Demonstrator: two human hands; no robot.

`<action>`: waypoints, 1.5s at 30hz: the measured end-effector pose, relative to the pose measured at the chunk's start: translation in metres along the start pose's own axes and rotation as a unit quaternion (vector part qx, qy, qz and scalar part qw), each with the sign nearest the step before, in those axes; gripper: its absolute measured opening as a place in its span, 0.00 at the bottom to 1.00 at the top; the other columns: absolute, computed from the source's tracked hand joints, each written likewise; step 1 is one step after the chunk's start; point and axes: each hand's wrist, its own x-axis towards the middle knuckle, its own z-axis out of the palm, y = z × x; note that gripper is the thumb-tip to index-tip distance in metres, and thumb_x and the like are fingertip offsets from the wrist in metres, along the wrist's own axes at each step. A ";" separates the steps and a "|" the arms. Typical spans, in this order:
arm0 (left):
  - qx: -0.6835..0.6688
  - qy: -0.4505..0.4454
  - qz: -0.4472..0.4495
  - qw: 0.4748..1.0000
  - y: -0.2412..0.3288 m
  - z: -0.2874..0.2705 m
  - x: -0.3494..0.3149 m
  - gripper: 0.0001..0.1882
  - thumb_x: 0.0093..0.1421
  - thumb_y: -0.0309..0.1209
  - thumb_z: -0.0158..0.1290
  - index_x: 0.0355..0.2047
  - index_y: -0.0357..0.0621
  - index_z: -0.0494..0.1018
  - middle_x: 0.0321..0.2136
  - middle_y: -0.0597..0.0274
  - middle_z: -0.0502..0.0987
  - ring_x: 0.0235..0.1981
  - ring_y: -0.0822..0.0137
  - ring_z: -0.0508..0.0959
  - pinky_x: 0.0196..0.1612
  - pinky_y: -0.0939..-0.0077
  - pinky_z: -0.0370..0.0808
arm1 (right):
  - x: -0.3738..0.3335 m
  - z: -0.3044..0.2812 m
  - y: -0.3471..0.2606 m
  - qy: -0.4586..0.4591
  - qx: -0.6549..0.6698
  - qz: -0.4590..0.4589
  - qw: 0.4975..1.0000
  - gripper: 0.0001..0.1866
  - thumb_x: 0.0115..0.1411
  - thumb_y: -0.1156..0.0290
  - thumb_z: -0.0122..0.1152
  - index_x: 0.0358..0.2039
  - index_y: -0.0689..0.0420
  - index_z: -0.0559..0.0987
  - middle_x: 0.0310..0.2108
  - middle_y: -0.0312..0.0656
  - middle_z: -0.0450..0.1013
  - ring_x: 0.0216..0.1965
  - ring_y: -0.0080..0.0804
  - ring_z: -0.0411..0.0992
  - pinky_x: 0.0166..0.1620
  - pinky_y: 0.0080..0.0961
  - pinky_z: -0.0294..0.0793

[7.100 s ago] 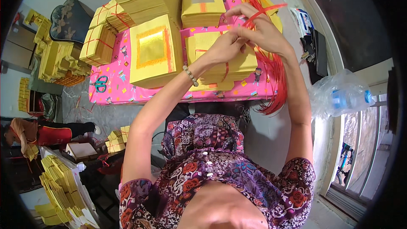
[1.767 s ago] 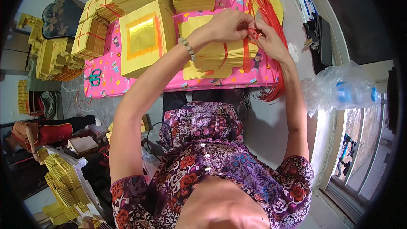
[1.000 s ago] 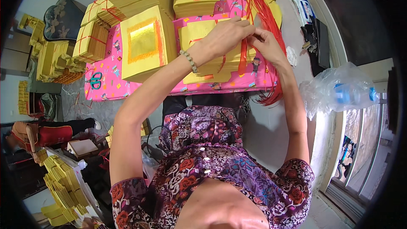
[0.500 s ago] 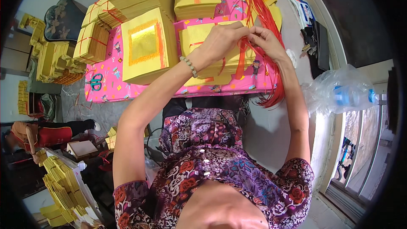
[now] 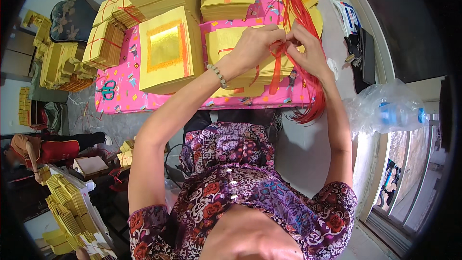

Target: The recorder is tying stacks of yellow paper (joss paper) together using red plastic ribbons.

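Note:
Both of my hands work at a red ribbon (image 5: pixel 275 74) tied round a stack of yellow paper (image 5: pixel 220 38) near the table's front edge. My left hand (image 5: pixel 255 45), with a beaded bracelet on its wrist, pinches the ribbon over the top of the stack. Close beside it, my right hand (image 5: pixel 310 50) has thumb and forefinger curled together on the ribbon, its fingertips nearly touching the left ones. The knot itself is partly hidden by the fingers. A long bundle of loose red ribbons (image 5: pixel 294 0) runs past my right hand and hangs over the table edge.
More yellow paper stacks (image 5: pixel 166 74) stand on the pink patterned tablecloth (image 5: pixel 126 101), with ribbon-tied bundles (image 5: pixel 103 48) at left. Green-handled scissors (image 5: pixel 108 90) lie at the left corner. A clear plastic bag (image 5: pixel 390 108) is at right. Another person (image 5: pixel 53 149) handles paper at far left.
My right hand's fingers have bent and lifted slightly at the ribbon, its wrist shifting a little. My left hand stays pinched in nearly the same place.

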 end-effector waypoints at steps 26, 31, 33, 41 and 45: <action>0.013 -0.021 -0.134 0.991 0.005 -0.023 -0.014 0.06 0.45 0.24 0.62 0.25 0.40 0.78 0.27 0.57 0.79 0.40 0.55 0.72 0.40 0.64 0.72 | -0.011 0.006 0.025 0.005 0.009 0.035 0.999 0.06 0.51 0.78 0.56 0.25 0.63 0.68 0.23 0.38 0.63 0.24 0.24 0.65 0.29 0.21 0.65; 0.011 0.005 -0.110 0.994 0.003 -0.022 -0.016 0.04 0.44 0.27 0.61 0.22 0.41 0.79 0.20 0.59 0.78 0.36 0.56 0.74 0.35 0.61 0.72 | -0.019 0.019 0.038 0.029 0.072 0.049 0.996 0.05 0.55 0.77 0.56 0.26 0.62 0.70 0.24 0.33 0.65 0.26 0.20 0.64 0.30 0.18 0.64; -0.026 -0.029 -0.154 0.987 0.000 -0.027 -0.016 0.07 0.45 0.28 0.61 0.26 0.41 0.79 0.24 0.57 0.79 0.38 0.55 0.74 0.38 0.61 0.73 | -0.024 0.021 0.044 0.016 0.131 0.102 0.986 0.05 0.58 0.75 0.56 0.28 0.62 0.71 0.25 0.32 0.66 0.27 0.19 0.64 0.32 0.17 0.64; -0.140 0.146 -0.292 0.935 -0.005 -0.055 -0.077 0.40 0.53 0.39 0.62 0.63 0.41 0.58 0.60 0.44 0.64 0.63 0.54 0.63 0.63 0.65 0.59 | -0.038 0.034 0.028 0.031 0.394 0.300 0.868 0.25 0.69 0.56 0.44 0.59 0.59 0.65 0.53 0.39 0.67 0.54 0.25 0.65 0.58 0.23 0.62; -0.313 0.102 -0.361 0.872 0.010 -0.035 -0.100 0.49 0.59 0.43 0.55 0.68 0.36 0.37 0.67 0.42 0.44 0.69 0.56 0.45 0.68 0.68 0.46 | -0.055 0.051 0.019 0.056 0.317 0.301 0.898 0.34 0.68 0.50 0.43 0.65 0.63 0.57 0.64 0.46 0.57 0.65 0.33 0.54 0.66 0.26 0.49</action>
